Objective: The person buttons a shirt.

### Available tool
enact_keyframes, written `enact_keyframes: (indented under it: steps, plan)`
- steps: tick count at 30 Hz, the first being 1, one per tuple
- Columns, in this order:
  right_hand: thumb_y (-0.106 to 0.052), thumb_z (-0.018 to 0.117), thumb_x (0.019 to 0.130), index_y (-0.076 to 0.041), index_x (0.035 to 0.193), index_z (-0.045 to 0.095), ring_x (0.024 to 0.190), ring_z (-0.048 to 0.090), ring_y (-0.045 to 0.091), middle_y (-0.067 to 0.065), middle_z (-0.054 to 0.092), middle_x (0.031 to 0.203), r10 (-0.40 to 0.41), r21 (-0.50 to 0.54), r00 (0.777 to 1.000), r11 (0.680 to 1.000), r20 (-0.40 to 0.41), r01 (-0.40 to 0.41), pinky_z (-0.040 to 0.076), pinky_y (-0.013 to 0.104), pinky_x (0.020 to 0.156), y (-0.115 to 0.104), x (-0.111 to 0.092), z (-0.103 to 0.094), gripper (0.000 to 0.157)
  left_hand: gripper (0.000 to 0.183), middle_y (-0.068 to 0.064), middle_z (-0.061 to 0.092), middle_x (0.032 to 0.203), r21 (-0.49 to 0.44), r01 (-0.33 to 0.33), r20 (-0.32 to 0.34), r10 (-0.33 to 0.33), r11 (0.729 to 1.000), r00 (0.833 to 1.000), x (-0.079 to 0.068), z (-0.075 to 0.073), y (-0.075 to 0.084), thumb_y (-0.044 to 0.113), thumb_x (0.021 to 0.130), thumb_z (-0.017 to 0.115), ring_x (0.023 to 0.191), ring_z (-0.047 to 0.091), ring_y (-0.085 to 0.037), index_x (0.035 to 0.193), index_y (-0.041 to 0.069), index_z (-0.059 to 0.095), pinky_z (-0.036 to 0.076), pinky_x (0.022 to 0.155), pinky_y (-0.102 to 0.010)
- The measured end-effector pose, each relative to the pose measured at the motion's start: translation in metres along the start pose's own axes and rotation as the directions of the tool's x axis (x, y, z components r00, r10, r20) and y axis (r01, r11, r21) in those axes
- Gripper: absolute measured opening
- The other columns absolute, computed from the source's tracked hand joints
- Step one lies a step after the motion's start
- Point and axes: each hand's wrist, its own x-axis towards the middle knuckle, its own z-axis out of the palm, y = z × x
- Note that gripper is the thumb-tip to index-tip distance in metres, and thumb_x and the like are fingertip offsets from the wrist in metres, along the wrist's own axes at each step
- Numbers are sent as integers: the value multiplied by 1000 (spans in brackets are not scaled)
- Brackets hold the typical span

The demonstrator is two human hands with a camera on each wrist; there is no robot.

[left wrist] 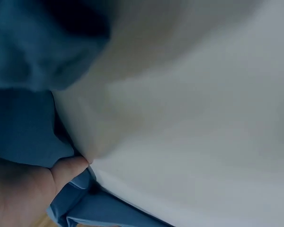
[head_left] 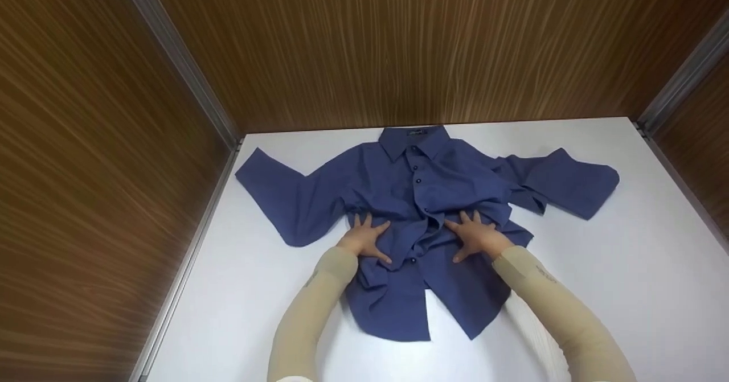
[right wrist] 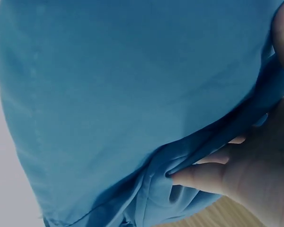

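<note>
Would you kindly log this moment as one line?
left hand: fingers spread on shirt | right hand: fingers spread on shirt | shirt: front up, rumpled, on table

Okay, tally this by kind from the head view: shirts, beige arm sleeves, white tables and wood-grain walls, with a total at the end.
Shirt: 1
Beige arm sleeves: 2
White table: 1
Wood-grain walls: 3
Total: 7

Head: high, facing down; wrists: close; shirt [head_left: 383, 185] shared.
</note>
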Motion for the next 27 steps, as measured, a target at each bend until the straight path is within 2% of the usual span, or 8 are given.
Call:
enact_keyframes:
  steps: [6, 12, 15, 17, 20, 24, 26, 27]
  plan:
    - [-34, 79, 61, -9, 138, 27, 119, 4, 58, 35, 14, 136, 9, 33, 1000, 999, -11, -9, 16, 74, 78, -2, 13, -6, 96, 98, -17, 6, 145, -9, 34, -15, -34, 999, 999, 14, -7, -5, 57, 62, 70, 128, 0, -43, 141, 29, 20, 22, 99, -48]
    - [-36, 78, 62, -10, 139, 26, 120, 3, 57, 35, 13, 136, 28, 15, 1000, 999, -4, -28, 16, 74, 78, -6, 24, -10, 96, 97, -17, 6, 145, 11, 73, -34, -73, 997, 997, 17, -11, -6, 58, 63, 68, 128, 0, -43, 141, 29, 19, 20, 99, -50]
    - [-38, 78, 61, -9, 138, 29, 120, 6, 56, 34, 15, 136, 16, -32, 998, 999, -53, -18, 17, 73, 79, -7, 23, -8, 95, 94, -15, 8, 145, 49, 112, -57, -109, 993, 992, 13, -10, -3, 61, 64, 64, 129, 3, -39, 141, 29, 20, 19, 97, -55]
    - [-39, 78, 59, -8, 134, 35, 120, 14, 54, 34, 21, 134, -26, -83, 991, 996, -135, 15, 20, 72, 80, -7, 20, -5, 92, 90, -14, 14, 144, 102, 129, -99, -119, 986, 988, 9, -7, 0, 62, 65, 62, 130, 10, -36, 140, 28, 25, 19, 95, -58]
    - [-35, 80, 57, -4, 120, 47, 112, 33, 47, 30, 37, 122, -145, -177, 942, 980, -302, 94, 31, 64, 77, -10, 13, 3, 77, 77, -14, 29, 138, 182, 101, -222, -60, 978, 973, -1, -3, 7, 56, 70, 63, 125, 25, -33, 134, 21, 39, 24, 92, -58]
    - [-17, 76, 64, -4, 91, 51, 85, 47, 36, 17, 47, 91, -326, -278, 812, 937, -483, 211, 40, 49, 61, -18, 5, 12, 39, 48, -12, 48, 114, 215, -43, -400, 128, 976, 907, -16, -2, 20, 39, 79, 63, 103, 45, -28, 115, 10, 55, 38, 82, -46]
    - [-10, 72, 67, -6, 83, 49, 75, 49, 32, 13, 47, 80, -383, -296, 758, 919, -528, 259, 41, 46, 57, -23, 3, 14, 28, 37, -9, 51, 102, 211, -140, -411, 218, 967, 885, -23, -2, 27, 35, 81, 61, 91, 51, -25, 106, 9, 57, 43, 75, -39]
    - [-8, 70, 69, -6, 83, 49, 71, 50, 31, 11, 48, 77, -401, -300, 741, 913, -539, 277, 41, 44, 55, -26, 2, 15, 25, 35, -8, 52, 98, 212, -179, -387, 251, 961, 887, -26, -2, 30, 35, 82, 60, 87, 52, -23, 104, 8, 57, 44, 72, -37]
